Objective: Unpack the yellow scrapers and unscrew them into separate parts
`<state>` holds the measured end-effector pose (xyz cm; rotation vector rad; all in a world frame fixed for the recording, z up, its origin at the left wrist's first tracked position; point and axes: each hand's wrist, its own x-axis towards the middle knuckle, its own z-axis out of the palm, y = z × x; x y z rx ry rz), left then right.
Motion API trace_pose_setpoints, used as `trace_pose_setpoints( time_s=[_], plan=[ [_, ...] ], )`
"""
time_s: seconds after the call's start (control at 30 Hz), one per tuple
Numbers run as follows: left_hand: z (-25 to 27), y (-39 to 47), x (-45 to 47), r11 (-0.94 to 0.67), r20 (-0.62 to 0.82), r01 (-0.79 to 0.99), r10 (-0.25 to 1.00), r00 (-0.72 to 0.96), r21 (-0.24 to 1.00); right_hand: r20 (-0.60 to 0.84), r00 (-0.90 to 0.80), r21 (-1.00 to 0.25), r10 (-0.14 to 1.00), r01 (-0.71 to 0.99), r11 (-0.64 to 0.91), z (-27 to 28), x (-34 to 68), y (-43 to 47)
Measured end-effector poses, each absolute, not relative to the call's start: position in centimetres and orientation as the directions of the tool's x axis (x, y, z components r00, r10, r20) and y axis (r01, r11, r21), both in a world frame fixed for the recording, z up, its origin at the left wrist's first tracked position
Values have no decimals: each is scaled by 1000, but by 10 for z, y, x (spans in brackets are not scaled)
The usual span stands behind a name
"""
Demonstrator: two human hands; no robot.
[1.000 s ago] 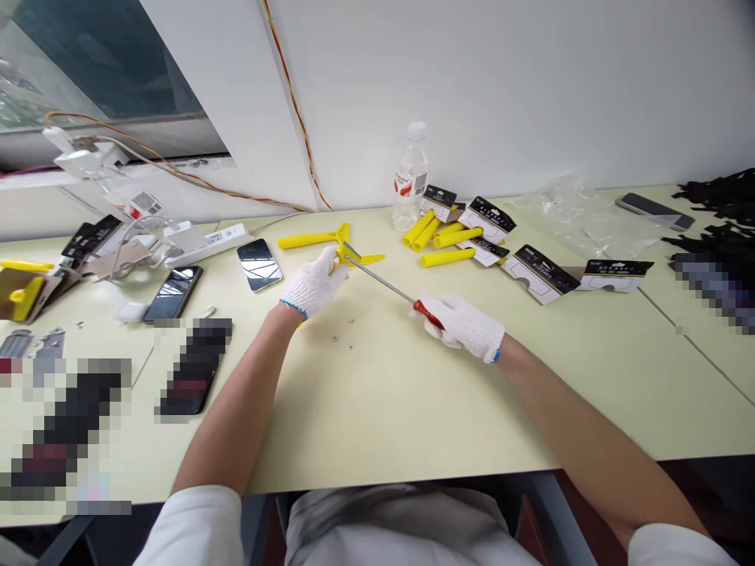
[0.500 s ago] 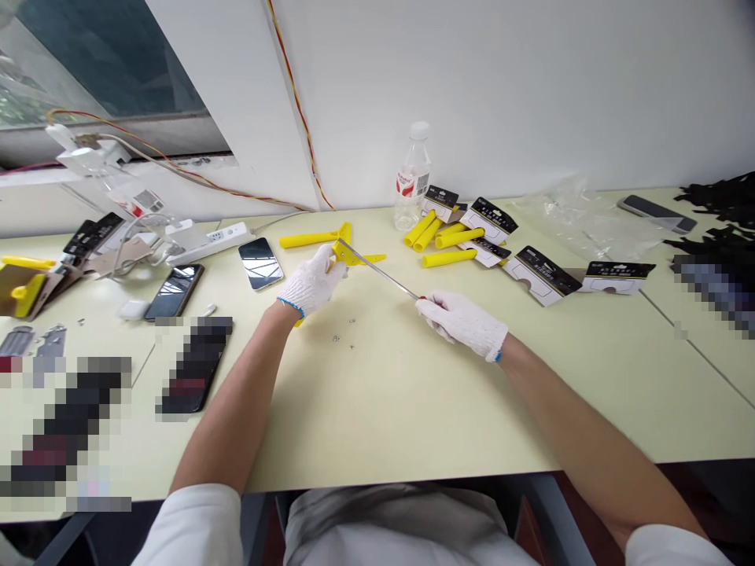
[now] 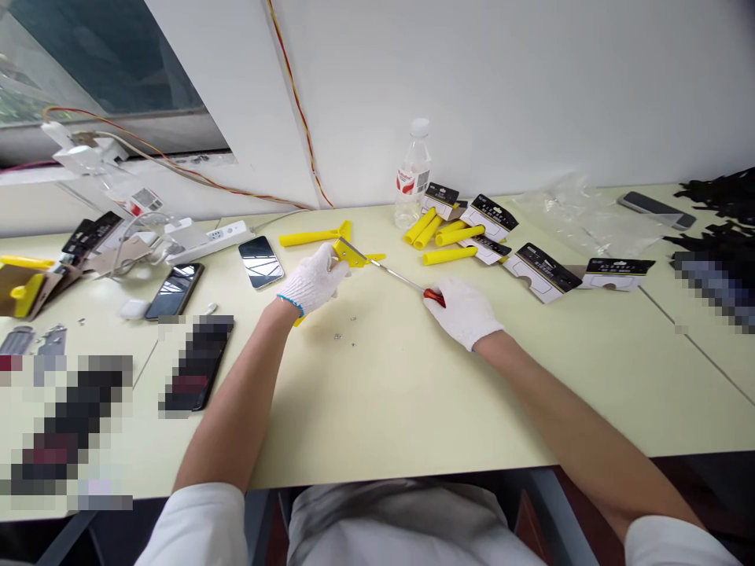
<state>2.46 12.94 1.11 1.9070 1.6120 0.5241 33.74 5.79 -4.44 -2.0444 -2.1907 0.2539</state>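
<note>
Gloved in white, my left hand [image 3: 315, 280] is closed around a yellow scraper [image 3: 349, 253], whose head sticks out past the fingers. Most of its handle is hidden by the hand. My right hand [image 3: 463, 313], also gloved, grips the red handle of a screwdriver [image 3: 404, 280]. The metal shaft points left, its tip close to the right side of the scraper head; whether they touch I cannot tell. Behind the left hand lies another yellow scraper [image 3: 310, 237], and a yellow strip [image 3: 376, 257] shows near the tip. Several small screws [image 3: 338, 336] are scattered below the hands.
Yellow tube handles [image 3: 449, 255] with black-and-white cards [image 3: 546, 271] lie at the right rear, beside a plastic bottle [image 3: 411, 177]. A clear bag [image 3: 583, 216] is farther right. Phones [image 3: 260, 262] and a power strip [image 3: 215, 242] occupy the left.
The screwdriver tip has moved from the upper part of the scraper head to its right side. My right hand has shifted slightly right and rolled, showing more red handle. The left hand barely moved.
</note>
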Motion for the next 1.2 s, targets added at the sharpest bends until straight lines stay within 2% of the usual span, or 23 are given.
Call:
trace_pose_setpoints(
  time_s=[0.07,0.13,0.23,0.3,0.47,0.7,0.83,0.97,1.03,1.2],
  plan=[
    [14,127,26,-80,-85,777,982,170,625,32,-74,-133,997,988,78,-37,329,57],
    [17,125,29,-56,-111,793,982,154,606,125,-99,-116,987,987,114,-26,313,61],
    [19,122,33,-60,-120,812,980,158,581,308,-189,-298,932,911,284,-10,277,75],
    [20,120,36,-82,-104,832,981,165,548,379,-197,-428,904,829,360,-3,252,88],
    [21,119,42,-118,-105,856,975,197,504,380,-159,-603,911,704,374,-6,218,111],
    [30,115,36,-100,-170,849,961,218,519,362,-160,-692,919,614,379,-21,220,120],
    [31,116,32,-90,-208,836,949,237,541,383,-135,-704,914,598,383,-24,218,120],
    [29,118,28,-33,-210,819,960,186,572,282,-169,-700,944,637,323,-25,220,112],
    [29,120,25,-19,-202,805,965,171,593,207,-255,-635,944,699,329,-24,222,106],
    [23,125,19,-38,-166,803,972,168,595,-6,-473,-372,881,819,437,-23,225,92]
  ],
)
